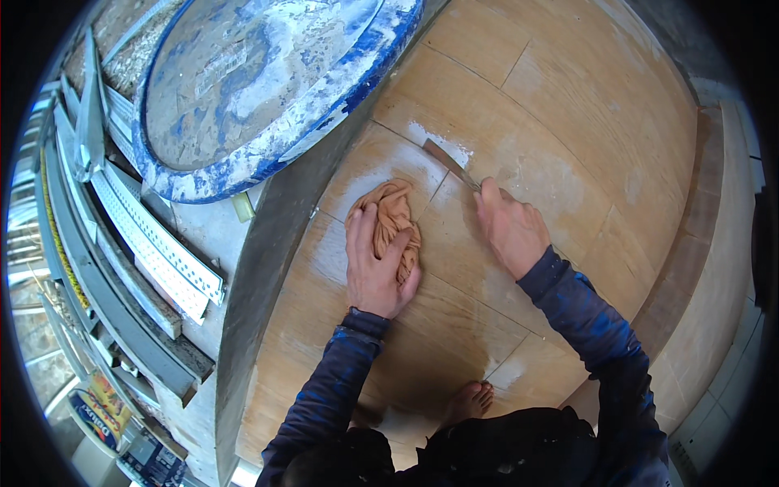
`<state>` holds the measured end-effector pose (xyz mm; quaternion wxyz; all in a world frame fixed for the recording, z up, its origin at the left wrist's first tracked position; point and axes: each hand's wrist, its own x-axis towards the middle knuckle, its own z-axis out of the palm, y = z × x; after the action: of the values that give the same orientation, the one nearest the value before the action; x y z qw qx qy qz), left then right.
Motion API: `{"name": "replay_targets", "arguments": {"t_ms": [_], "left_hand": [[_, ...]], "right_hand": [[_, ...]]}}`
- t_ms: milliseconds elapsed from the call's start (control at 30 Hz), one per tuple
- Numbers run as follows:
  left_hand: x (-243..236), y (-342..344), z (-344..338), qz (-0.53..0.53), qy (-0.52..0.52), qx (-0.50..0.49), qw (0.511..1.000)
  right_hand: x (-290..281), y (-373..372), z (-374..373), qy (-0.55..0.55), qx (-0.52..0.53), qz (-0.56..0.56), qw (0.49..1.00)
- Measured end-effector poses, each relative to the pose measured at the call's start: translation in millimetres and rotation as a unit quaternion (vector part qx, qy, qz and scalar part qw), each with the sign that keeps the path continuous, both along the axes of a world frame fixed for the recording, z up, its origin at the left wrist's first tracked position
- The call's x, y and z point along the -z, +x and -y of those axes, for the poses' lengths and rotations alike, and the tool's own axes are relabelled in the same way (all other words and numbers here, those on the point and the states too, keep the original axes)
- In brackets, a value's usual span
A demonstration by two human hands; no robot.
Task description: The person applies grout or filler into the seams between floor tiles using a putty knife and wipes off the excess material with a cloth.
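My left hand [376,272] is closed over a crumpled orange-brown cloth [395,213], pressed against the wood-look tile floor [462,325]. Wrapped around its handle, my right hand [513,227] grips a scraper [449,162] with a narrow, worn metal blade. The blade's tip lies beside a white dusty patch [442,140] near a tile joint, up and to the right of the cloth. More whitish residue [331,252] surrounds the cloth. The scraper's handle is mostly hidden inside my fist.
A round blue tub [280,162] caked with white stands at upper left on a concrete ledge [243,300]. Perforated metal profiles [154,235] and long grey strips pile up left of it. My bare foot [471,402] is on the tiles below. A raised tiled edge [682,276] curves along the right.
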<state>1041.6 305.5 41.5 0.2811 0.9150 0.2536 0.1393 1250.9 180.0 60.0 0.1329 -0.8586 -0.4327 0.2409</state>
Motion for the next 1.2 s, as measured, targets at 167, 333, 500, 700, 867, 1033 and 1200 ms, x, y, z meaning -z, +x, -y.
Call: {"name": "replay_targets", "arguments": {"t_ms": [167,333,500,700,867,1033,1200], "left_hand": [[14.7,24.2,-30.2,-0.017,0.039,0.013,0.999],[28.9,125.5,-69.4,0.045,0.082,0.086,0.992],[23.2,183.8,58.3,0.046,-0.063,0.358,0.930],[29.8,77.6,260.6,0.068,-0.075,0.658,0.746],[13.7,-6.1,204.7,0.021,-0.104,0.639,0.762],[3.3,-6.6,74.3,-0.053,0.048,0.466,0.882],[36.6,119.7,10.5,0.075,0.141,0.243,0.957]], "right_hand": [[-15.9,-4.1,108.7,-0.055,0.082,-0.040,0.994],[-27.8,-22.4,191.2,0.129,0.374,-0.188,0.899],[-42.5,-44.0,214.5,0.258,0.557,-0.209,0.761],[-57.7,-73.7,248.7,0.339,0.641,-0.124,0.678],[-76.4,-124.1,293.4,0.295,0.666,-0.117,0.675],[-96.8,-193.4,323.8,0.246,0.718,-0.145,0.635],[-63.0,-250.0,329.3,0.211,0.712,-0.158,0.650]]}}
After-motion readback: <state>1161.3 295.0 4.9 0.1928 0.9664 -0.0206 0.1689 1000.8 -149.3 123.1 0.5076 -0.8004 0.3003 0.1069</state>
